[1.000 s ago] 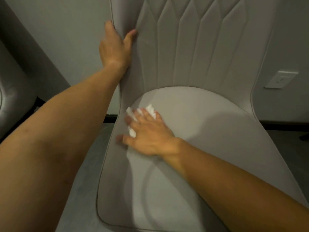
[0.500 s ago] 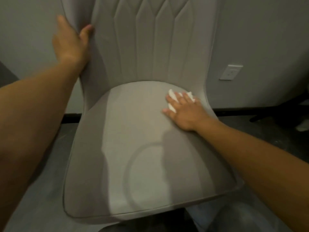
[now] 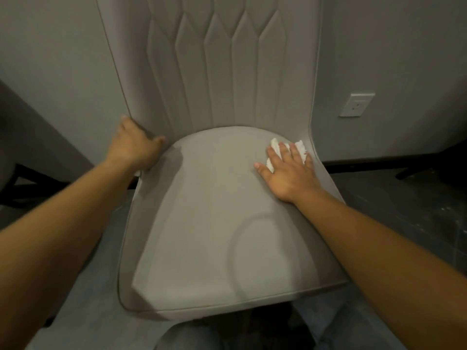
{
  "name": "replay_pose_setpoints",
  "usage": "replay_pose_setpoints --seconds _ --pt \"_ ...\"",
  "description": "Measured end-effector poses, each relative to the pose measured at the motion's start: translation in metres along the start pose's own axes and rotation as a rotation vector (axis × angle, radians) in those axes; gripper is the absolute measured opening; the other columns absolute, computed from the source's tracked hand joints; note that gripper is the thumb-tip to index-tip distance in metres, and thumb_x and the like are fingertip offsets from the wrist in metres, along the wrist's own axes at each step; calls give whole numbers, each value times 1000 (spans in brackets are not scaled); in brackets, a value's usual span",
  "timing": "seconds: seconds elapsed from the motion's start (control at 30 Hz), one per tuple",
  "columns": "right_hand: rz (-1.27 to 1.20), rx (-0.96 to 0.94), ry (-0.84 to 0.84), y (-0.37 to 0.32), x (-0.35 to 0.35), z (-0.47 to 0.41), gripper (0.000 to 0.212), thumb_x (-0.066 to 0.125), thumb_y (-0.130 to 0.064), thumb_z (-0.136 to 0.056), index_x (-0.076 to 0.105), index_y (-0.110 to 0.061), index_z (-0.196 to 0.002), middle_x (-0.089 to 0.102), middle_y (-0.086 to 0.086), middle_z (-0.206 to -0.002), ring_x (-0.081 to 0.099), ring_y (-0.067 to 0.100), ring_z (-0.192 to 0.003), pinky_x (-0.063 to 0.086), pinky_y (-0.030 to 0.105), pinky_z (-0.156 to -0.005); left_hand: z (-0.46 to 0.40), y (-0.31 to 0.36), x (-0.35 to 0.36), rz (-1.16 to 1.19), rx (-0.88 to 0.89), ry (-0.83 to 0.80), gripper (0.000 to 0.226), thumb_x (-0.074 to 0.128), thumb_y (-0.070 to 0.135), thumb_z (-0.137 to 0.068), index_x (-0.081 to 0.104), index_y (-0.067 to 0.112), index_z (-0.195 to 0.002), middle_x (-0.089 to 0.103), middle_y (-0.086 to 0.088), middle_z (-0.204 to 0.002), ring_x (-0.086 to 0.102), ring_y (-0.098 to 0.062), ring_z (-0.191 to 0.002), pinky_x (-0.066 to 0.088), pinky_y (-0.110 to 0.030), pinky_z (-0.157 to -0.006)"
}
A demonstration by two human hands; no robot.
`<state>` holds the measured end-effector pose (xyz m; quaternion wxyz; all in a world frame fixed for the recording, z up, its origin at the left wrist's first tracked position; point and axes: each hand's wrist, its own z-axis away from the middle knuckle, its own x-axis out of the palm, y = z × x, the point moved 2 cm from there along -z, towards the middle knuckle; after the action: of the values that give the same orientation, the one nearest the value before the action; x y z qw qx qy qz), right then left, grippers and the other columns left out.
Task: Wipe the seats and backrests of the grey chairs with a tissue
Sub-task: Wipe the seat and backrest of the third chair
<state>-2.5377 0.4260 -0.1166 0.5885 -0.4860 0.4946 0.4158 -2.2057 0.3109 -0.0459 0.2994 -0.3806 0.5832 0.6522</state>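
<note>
A grey upholstered chair faces me, its seat (image 3: 214, 210) in the middle of the head view and its quilted backrest (image 3: 227, 72) rising behind. My right hand (image 3: 288, 173) lies flat with straight fingers on a crumpled white tissue (image 3: 275, 145), pressing it onto the seat's back right corner. The tissue shows between and beyond the fingers. My left hand (image 3: 134, 147) grips the chair's left edge where the backrest meets the seat, thumb on the front, fingers wrapped behind.
A white wall socket (image 3: 356, 104) sits on the grey wall right of the backrest. Black furniture legs (image 3: 429, 168) stand on the dark floor at the right. A dark slanted surface (image 3: 38, 137) fills the left side.
My right hand slid the tissue from the seat's left side across to its back right corner. My left hand moved down the backrest's left edge to seat level.
</note>
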Motion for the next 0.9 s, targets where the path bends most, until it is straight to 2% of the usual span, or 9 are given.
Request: replay_pose_setpoints --seconds 0.1,0.23,0.4,0.47,0.57,0.63,0.7,0.8,0.9 --pt "3 8 -3 0 1 -1 85 3 -81 -83 15 -36 -155 6 -3 -167 -4 19 -153 -4 51 -120 26 -30 30 27 -124 -176 85 60 66 -78 44 3 -132 54 -21 -131 52 -38 -115 43 -45 -97" --pt "-8 -16 -55 -4 -3 7 86 4 -81 -83 14 -36 -156 4 -2 -167 -4 20 -153 -4 51 -120 57 -52 51 -43 -201 -174 108 47 81 -74 16 10 -149 40 -20 -144 43 -41 -126 36 -48 -102" --pt "-19 -249 -118 -58 2 63 94 -5 -83 -76 15 -36 -155 0 -10 -166 -3 17 -153 -4 50 -121 52 -54 37 -162 -217 -255 100 31 83 -80 49 -1 -131 50 -24 -134 50 -40 -117 40 -43 -96" --pt "-13 -408 -101 -93 4 89 94 -8 -79 -78 19 -32 -156 3 -8 -167 1 18 -153 -6 49 -121 55 -53 34 -186 -208 -252 102 25 82 -81 52 -3 -129 50 -25 -134 49 -40 -118 38 -43 -98" --pt "-64 -609 -146 -146 11 126 86 1 -78 -86 16 -31 -157 3 -6 -167 -4 18 -152 -22 42 -116 62 -54 35 -133 -223 -239 104 26 85 -79 52 -2 -130 49 -24 -136 49 -39 -120 38 -41 -100" --pt "-71 -654 -144 -168 15 142 84 6 -77 -89 15 -29 -157 4 -3 -167 -6 20 -152 -23 42 -115 66 -57 33 17 -300 -251 110 36 89 -70 51 -1 -131 50 -21 -136 51 -37 -119 40 -40 -100" --pt "-29 -656 -120 -175 16 145 83 7 -76 -91 13 -27 -158 4 0 -167 -7 22 -152 -15 48 -118 71 -58 32 124 -353 -247 116 40 92 -62 51 -1 -131 52 -18 -135 53 -35 -116 41 -38 -98" --pt "-16 -619 -118 -179 18 144 83 7 -76 -91 10 -28 -158 1 0 -167 -10 23 -152 -11 52 -119 74 -57 37 58 -323 -216 116 28 94 -65 54 1 -129 55 -19 -131 53 -35 -113 39 -38 -87" --pt "-36 -638 -151 -177 21 141 81 6 -76 -90 10 -32 -158 0 -4 -167 -10 20 -152 -13 50 -118 75 -59 39 83 -335 -226 118 29 95 -61 53 2 -130 55 -18 -131 53 -35 -113 41 -40 -93"
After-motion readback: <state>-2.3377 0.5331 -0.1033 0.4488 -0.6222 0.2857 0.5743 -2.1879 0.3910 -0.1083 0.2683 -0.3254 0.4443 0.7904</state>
